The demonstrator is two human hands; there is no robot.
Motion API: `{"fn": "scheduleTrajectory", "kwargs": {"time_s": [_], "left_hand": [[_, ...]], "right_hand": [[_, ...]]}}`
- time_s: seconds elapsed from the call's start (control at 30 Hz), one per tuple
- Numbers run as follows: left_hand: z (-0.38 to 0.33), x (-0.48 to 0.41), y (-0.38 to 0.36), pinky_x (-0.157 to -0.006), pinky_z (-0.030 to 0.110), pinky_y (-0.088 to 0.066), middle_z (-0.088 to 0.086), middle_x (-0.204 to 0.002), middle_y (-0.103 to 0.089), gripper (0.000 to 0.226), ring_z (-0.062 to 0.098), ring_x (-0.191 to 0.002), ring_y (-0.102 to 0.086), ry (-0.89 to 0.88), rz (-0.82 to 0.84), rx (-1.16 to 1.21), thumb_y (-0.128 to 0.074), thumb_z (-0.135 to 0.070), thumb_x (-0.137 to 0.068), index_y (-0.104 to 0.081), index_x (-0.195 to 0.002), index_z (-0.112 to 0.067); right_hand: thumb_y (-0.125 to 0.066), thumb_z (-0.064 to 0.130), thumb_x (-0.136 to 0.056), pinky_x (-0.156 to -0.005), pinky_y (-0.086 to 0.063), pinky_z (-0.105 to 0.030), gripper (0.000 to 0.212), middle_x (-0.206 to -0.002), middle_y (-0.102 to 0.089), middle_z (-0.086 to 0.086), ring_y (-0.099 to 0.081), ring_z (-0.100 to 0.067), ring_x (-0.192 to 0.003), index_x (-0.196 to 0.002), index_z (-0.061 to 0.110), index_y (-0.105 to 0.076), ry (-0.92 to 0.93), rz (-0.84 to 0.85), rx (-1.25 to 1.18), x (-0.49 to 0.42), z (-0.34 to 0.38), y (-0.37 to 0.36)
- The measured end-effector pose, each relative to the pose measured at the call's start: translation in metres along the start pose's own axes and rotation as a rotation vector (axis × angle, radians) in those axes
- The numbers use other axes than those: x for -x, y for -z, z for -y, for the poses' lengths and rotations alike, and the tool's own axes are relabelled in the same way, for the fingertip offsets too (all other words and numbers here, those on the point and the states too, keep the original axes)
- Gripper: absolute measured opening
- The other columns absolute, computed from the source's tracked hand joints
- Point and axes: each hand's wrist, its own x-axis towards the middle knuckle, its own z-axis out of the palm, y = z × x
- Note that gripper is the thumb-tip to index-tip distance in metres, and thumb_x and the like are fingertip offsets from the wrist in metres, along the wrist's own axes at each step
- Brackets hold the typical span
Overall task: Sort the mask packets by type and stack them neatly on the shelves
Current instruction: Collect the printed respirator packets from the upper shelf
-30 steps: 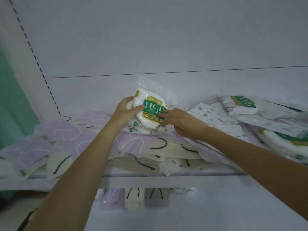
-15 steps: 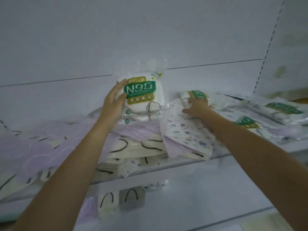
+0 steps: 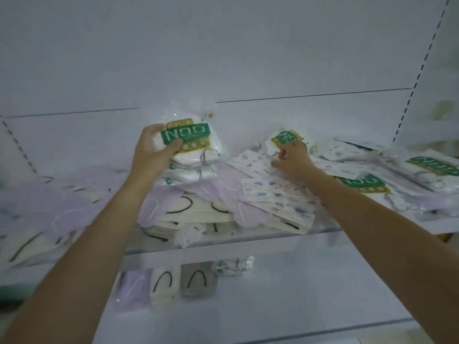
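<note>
My left hand (image 3: 154,151) grips a white N95 mask packet (image 3: 196,142) with a green label, holding it upright on a small stack of like packets (image 3: 191,173) at the shelf's middle. My right hand (image 3: 290,158) pinches the near edge of a second N95 packet (image 3: 283,139) lying further right. Under that hand lie white packets with blue prints (image 3: 275,194). Lilac packets (image 3: 223,192) and cream packets with black loops (image 3: 198,209) are heaped beneath. More N95 packets (image 3: 432,165) lie at the far right.
The white shelf (image 3: 223,243) has a front lip below the heap. Under it, several packets (image 3: 164,284) stand against the back panel of the lower shelf. A slotted upright (image 3: 417,78) runs up the right side, another at the left.
My right hand left the packet held in my left hand and moved right onto a second N95 packet, now pinching it. The left hand tilted its packet upright. The view swung right.
</note>
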Motion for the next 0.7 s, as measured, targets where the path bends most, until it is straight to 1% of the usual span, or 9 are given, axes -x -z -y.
{"fn": "scheduleTrajectory", "kwargs": {"time_s": [0.1,0.17,0.27,0.33,0.37,0.47,0.53,0.6,0.7], "left_hand": [[0.025,0.015,-0.015,-0.099,0.034,-0.043,-0.001,-0.122,-0.048,0.044,0.018,-0.115,-0.049,0.063,0.129,-0.125,-0.068,-0.015,-0.085,-0.050,-0.125,-0.018],[0.034,0.017,-0.015,-0.101,0.042,-0.044,0.002,-0.129,-0.047,0.044,0.023,-0.121,-0.047,0.097,0.178,-0.152,-0.066,-0.018,-0.087,-0.050,-0.127,-0.028],[0.036,0.017,-0.009,-0.098,0.048,-0.047,0.008,-0.143,-0.036,0.040,0.029,-0.124,-0.047,0.188,0.220,-0.104,-0.063,-0.020,-0.089,-0.053,-0.119,-0.045],[0.031,0.019,-0.008,-0.092,0.044,-0.052,0.009,-0.138,-0.040,0.037,0.028,-0.114,-0.055,0.243,0.195,-0.031,-0.062,-0.019,-0.089,-0.056,-0.118,-0.040],[0.025,0.022,-0.009,-0.088,0.041,-0.053,0.007,-0.135,-0.044,0.033,0.025,-0.111,-0.057,0.266,0.170,0.001,-0.061,-0.022,-0.089,-0.057,-0.119,-0.037],[0.005,0.028,-0.013,-0.090,0.037,-0.047,-0.008,-0.123,-0.055,0.031,0.020,-0.107,-0.058,0.339,0.113,0.157,-0.047,-0.040,-0.096,-0.057,-0.121,-0.024],[-0.003,0.033,-0.013,-0.085,0.032,-0.051,0.001,-0.114,-0.066,0.039,0.015,-0.094,-0.066,0.354,0.110,0.303,-0.038,-0.051,-0.096,-0.063,-0.110,-0.023],[-0.012,0.044,-0.008,-0.078,0.028,-0.056,0.010,-0.100,-0.070,0.042,0.012,-0.079,-0.069,0.286,0.115,0.329,-0.047,-0.057,-0.089,-0.065,-0.102,-0.022],[-0.014,0.062,0.007,-0.094,0.054,-0.048,0.008,-0.101,-0.071,0.040,0.031,-0.098,-0.066,0.231,0.055,0.252,-0.068,-0.056,-0.066,-0.066,-0.093,-0.026]], "right_hand": [[-0.057,0.025,-0.088,-0.107,-0.028,-0.049,0.060,-0.147,-0.022,-0.016,-0.016,-0.033,-0.138,-0.140,0.015,-0.031,-0.130,-0.007,0.005,-0.002,0.000,-0.005],[-0.047,0.018,-0.091,-0.105,-0.032,-0.047,0.045,-0.142,-0.035,-0.016,-0.028,-0.034,-0.133,-0.136,0.016,-0.041,-0.161,-0.049,0.011,-0.008,-0.001,-0.007],[-0.036,0.006,-0.096,-0.088,-0.042,-0.031,0.035,-0.124,-0.056,-0.017,-0.052,-0.033,-0.114,-0.124,0.005,-0.056,-0.151,-0.275,-0.217,-0.004,0.007,0.002],[-0.038,0.008,-0.098,-0.082,-0.038,-0.022,0.032,-0.118,-0.061,-0.017,-0.056,-0.031,-0.109,-0.123,0.004,-0.058,-0.025,-0.408,-0.385,0.010,0.019,0.011],[-0.041,0.009,-0.098,-0.086,-0.037,-0.018,0.031,-0.119,-0.060,-0.016,-0.056,-0.028,-0.111,-0.122,0.004,-0.059,0.097,-0.438,-0.450,0.020,0.028,0.015],[-0.047,0.011,-0.094,-0.103,-0.028,-0.013,0.029,-0.127,-0.056,-0.016,-0.043,-0.015,-0.122,-0.117,0.003,-0.062,0.610,-0.331,-0.474,0.050,0.062,0.013],[-0.044,0.014,-0.091,-0.108,-0.026,-0.017,0.032,-0.126,-0.056,-0.019,-0.038,-0.017,-0.126,-0.112,0.000,-0.064,0.853,-0.151,-0.413,0.063,0.075,-0.004],[-0.040,0.013,-0.090,-0.108,-0.027,-0.025,0.035,-0.127,-0.056,-0.021,-0.038,-0.027,-0.129,-0.110,0.000,-0.065,0.918,-0.016,-0.394,0.078,0.085,-0.015],[-0.046,0.017,-0.085,-0.108,-0.026,-0.029,0.034,-0.129,-0.054,-0.018,-0.035,-0.026,-0.130,-0.110,0.002,-0.065,0.902,0.063,-0.472,0.095,0.096,-0.016]]}}
